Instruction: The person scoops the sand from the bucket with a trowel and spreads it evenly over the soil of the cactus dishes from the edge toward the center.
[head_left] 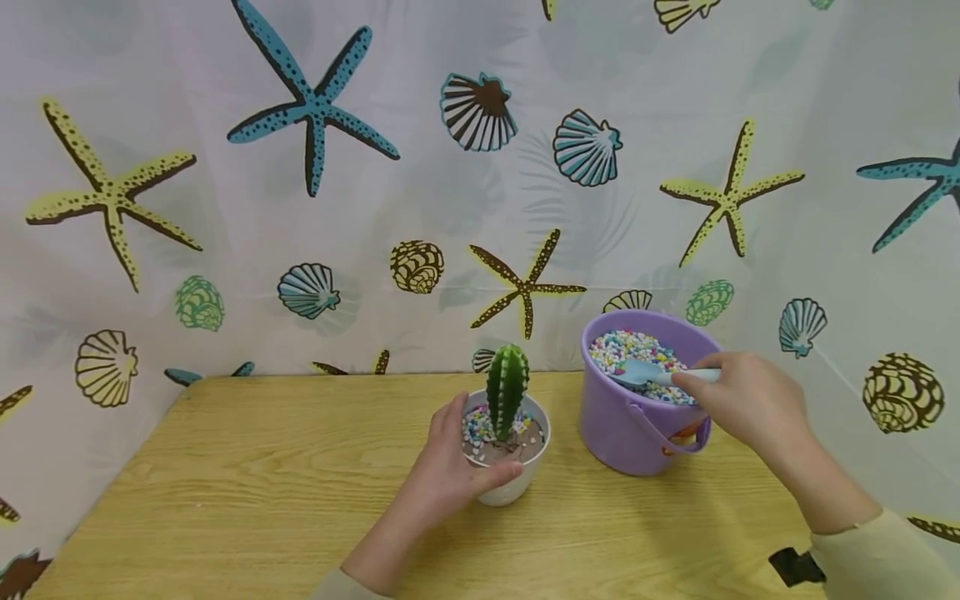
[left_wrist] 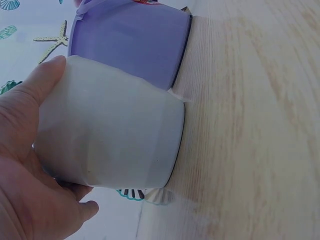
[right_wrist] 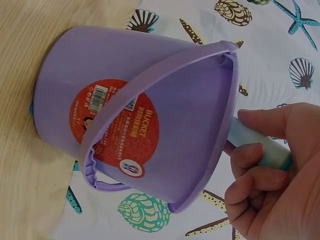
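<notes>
Here, 1 bucket [head_left: 618,433], left hand [head_left: 448,467] gripping 1 pot [head_left: 512,488], right hand [head_left: 753,402] holding 1 shovel [head_left: 640,372]

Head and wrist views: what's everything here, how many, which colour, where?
Table: one, yellowish wood, beneath
Cloth: one, white, starfish-and-shell print, behind
Pot: one, white, on table
Cactus: one, green, in pot
Bucket: one, purple, right of pot
Beads: many, multicoloured, in bucket and pot
Soil-like filling: some, brown, in pot
Sticker: one, red, on bucket
Scoop: one, light blue, at bucket's mouth
Unclear object: one, black, low right, head view
Sleeves: two, cream, on forearms
Left hand grip: one, bare, around pot
Right hand grip: one, bare, on scoop handle
</notes>
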